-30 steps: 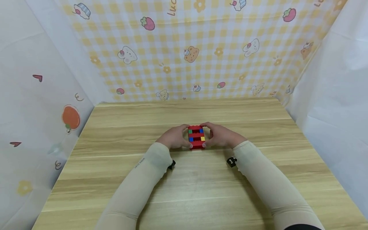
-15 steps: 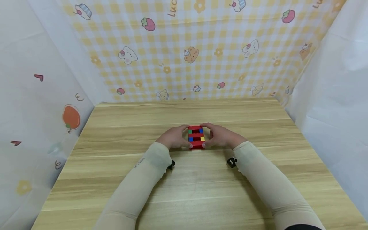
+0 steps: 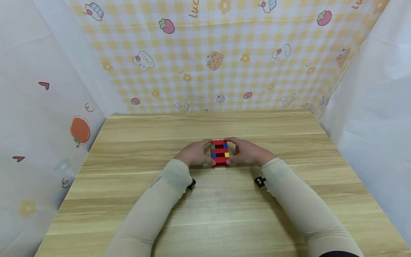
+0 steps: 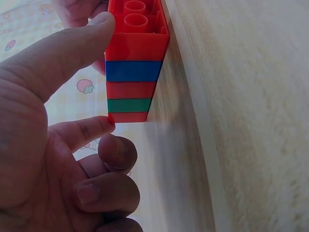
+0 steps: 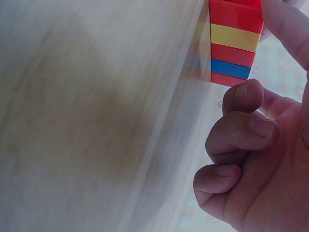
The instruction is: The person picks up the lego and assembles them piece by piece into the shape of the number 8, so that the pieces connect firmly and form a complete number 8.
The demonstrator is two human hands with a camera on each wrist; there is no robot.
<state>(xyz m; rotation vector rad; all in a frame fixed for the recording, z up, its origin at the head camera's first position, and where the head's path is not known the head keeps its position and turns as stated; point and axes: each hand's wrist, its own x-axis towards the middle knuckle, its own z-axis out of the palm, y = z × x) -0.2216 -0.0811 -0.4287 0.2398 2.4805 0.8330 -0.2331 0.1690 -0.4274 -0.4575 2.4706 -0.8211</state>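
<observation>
A small structure of toy building bricks (image 3: 219, 151) lies on the table between both hands. Red bricks alternate with smaller green, blue and yellow ones, leaving two openings. My left hand (image 3: 194, 153) pinches its left side, thumb at the near end and index finger at the far end. My right hand (image 3: 248, 151) pinches the right side in the same way. In the left wrist view the near red brick (image 4: 137, 46) shows its hollow underside with round tubes. The right wrist view shows a yellow brick (image 5: 235, 37) and a blue brick (image 5: 231, 69) between red layers; the other fingers are curled.
The wood-grain table (image 3: 221, 210) stretches around the bricks. Behind it hangs a yellow checked cloth (image 3: 205, 78) with cartoon prints, and white sheets (image 3: 379, 107) close both sides. Black wrist cameras (image 3: 260, 181) sit under the sleeves.
</observation>
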